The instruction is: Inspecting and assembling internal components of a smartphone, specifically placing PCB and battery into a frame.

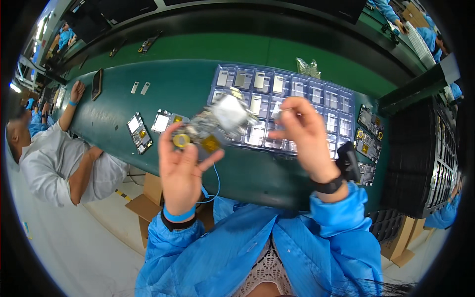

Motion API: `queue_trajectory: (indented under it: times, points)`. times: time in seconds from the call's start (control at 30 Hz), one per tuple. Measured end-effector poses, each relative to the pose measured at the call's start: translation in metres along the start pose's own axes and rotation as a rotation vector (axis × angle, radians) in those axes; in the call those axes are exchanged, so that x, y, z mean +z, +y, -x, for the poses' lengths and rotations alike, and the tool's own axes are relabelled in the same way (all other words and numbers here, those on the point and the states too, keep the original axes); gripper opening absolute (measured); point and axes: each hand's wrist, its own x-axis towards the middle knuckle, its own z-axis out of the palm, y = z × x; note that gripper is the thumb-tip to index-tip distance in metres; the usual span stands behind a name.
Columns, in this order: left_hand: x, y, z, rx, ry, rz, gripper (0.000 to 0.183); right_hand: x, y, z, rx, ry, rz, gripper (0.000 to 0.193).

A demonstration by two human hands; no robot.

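My left hand (179, 175) grips a circuit board (210, 123) by its near end and holds it tilted above the bench. The board is smeared by motion; a large silvery shield, a gold patch and a yellow ring show on it. My right hand (308, 141) hovers over a clear compartment tray (285, 71), thumb and forefinger pinched together. Whatever those fingertips hold, if anything, is too small to make out. Thin silvery metal plates (259, 79) lie in the tray's compartments. Left of the held board, two more circuit boards (139, 132) rest on the green bench (247, 173).
Several circuit boards (369, 119) lie right of the tray, beside a stack of black trays (410, 133). Two small metal plates (134, 87) and a phone (97, 84) lie far left, near a co-worker in white (54, 153). Behind the tray sits a plastic bag (308, 68).
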Motion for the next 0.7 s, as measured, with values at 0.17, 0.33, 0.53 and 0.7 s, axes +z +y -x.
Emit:
queue_trajectory:
  times: [0.17,0.33,0.53,0.7]
  points:
    - [0.042,-0.021,0.007,-0.321,-0.295,0.014,0.045,-0.034,-0.057,0.038,0.033,0.002,0.095,0.022]
    - [0.077,-0.038,0.011,-0.383,-0.455,-0.018,0.045,-0.047,-0.057,0.060,0.057,0.042,0.204,0.015]
    - [0.095,-0.047,0.018,-0.388,-0.477,-0.064,0.044,-0.052,-0.053,0.066,0.010,0.144,0.319,0.013]
    - [0.101,-0.048,0.018,-0.371,-0.502,-0.059,0.043,-0.054,-0.052,0.068,0.104,0.216,0.315,0.012]
